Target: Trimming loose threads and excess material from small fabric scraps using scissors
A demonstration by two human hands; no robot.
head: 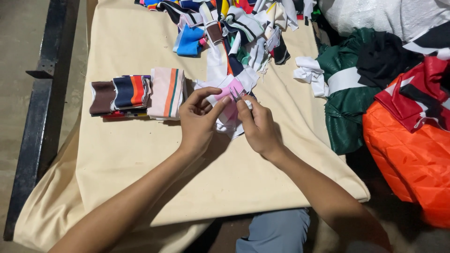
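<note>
Hands: left hand [198, 117] pinches soft pink-white ribbed strip [228, 100]; right hand [255, 122] grips metal snips [236, 94].

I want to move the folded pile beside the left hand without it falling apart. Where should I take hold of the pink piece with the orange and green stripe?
Probably take the pink striped piece by its near folded end, coming from the person's side. It lies flat on the cream cloth, its left edge touches the navy and orange piece, and the left hand crowds its right.
</note>
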